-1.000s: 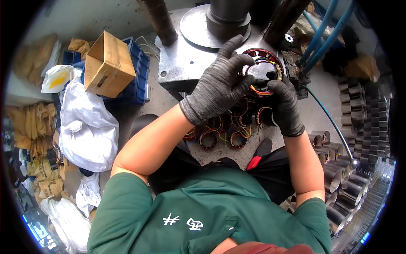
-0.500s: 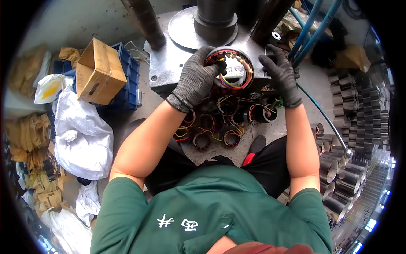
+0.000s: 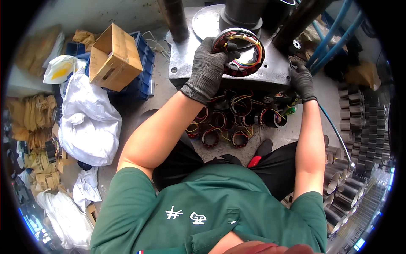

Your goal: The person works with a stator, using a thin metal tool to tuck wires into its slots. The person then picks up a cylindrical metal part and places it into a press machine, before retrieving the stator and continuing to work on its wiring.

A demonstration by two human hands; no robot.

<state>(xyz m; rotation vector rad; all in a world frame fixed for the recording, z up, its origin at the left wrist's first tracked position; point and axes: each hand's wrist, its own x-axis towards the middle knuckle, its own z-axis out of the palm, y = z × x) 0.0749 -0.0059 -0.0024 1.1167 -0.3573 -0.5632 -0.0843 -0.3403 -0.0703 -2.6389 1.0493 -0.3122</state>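
Note:
My left hand, in a dark grey knitted glove, grips a motor stator ring by its left side. Red, yellow and blue wires run round the ring's inside, and it is held tilted above the front of a metal press bed. Behind the ring stands the press's dark cylindrical ram. My right hand, gloved alike, is at the bed's right front corner with its fingers curled. What those fingers close on is hidden.
Several wired stators lie on the floor below the bed. Metal cylinders are stacked at right, near a thin rod with a rounded end. Blue hoses run at upper right. A cardboard box and white sacks are at left.
The view has shifted, moving the scene rightward. My left hand has carried the stator slightly away from me, toward the ram. My right hand's raised fingers have come down and curled at the bed's corner.

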